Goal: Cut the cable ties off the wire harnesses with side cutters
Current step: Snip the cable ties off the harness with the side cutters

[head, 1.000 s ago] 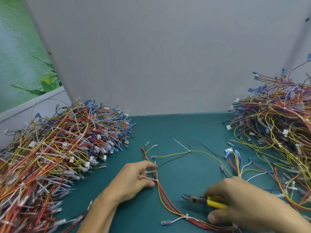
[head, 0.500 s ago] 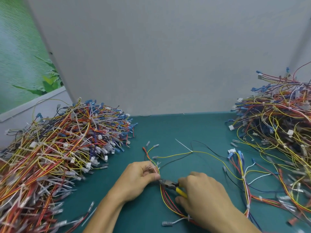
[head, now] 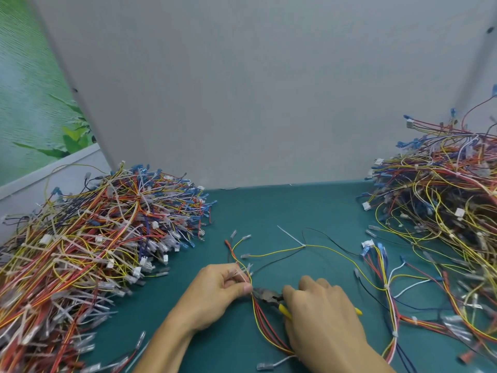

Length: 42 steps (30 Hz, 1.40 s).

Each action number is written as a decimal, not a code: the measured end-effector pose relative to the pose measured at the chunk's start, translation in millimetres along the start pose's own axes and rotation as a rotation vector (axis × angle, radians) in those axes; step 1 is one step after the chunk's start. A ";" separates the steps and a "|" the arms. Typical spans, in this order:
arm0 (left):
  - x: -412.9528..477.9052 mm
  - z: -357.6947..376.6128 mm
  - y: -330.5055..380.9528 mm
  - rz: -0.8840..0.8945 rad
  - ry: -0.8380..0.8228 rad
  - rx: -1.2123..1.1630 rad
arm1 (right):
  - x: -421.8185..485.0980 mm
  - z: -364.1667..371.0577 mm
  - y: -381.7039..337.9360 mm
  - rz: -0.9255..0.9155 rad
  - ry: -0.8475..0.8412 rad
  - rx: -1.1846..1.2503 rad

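A wire harness (head: 271, 329) of red, yellow and black wires lies spread on the green mat in front of me. My left hand (head: 215, 292) pinches the harness at a white cable tie (head: 242, 275) between thumb and fingers. My right hand (head: 322, 316) grips yellow-handled side cutters (head: 266, 294). Their dark jaws point left and touch the bundle right beside my left thumb. A second white cable tie (head: 291, 236) sticks out of the yellow wire farther back.
A big heap of tied harnesses (head: 88, 254) fills the left side, another heap (head: 441, 216) the right. More harnesses (head: 387, 289) trail from the right heap. A grey partition (head: 255, 90) closes the back of the green mat (head: 269, 208).
My right hand brought the cutters from the lower right leftward to the bundle beside my left thumb. My left hand stayed pinching the tie.
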<state>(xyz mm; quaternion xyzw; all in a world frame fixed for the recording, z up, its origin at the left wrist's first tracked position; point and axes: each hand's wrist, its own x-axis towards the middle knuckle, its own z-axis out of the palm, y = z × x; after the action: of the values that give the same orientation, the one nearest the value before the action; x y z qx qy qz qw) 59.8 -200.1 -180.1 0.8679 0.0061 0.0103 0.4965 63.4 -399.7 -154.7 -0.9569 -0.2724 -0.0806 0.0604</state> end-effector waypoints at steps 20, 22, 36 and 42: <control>-0.7 -0.9 0.8 -0.014 0.007 -0.020 | -1.0 14.4 -7.6 0.024 0.247 -0.084; -0.7 -0.1 1.7 -0.012 0.001 -0.027 | -0.5 15.2 -8.5 0.025 0.255 -0.095; 1.7 10.6 7.0 0.006 0.098 0.015 | -6.1 24.7 -10.0 -0.005 0.356 -0.138; 3.9 9.3 5.6 -0.016 0.078 -0.008 | -10.4 30.8 -13.3 0.025 0.412 -0.192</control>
<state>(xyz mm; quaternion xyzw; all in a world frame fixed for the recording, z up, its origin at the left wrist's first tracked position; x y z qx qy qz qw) 63.9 -210.9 -180.0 0.8648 0.0326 0.0401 0.4994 51.4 -389.0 -185.9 -0.9250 -0.2334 -0.2989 0.0245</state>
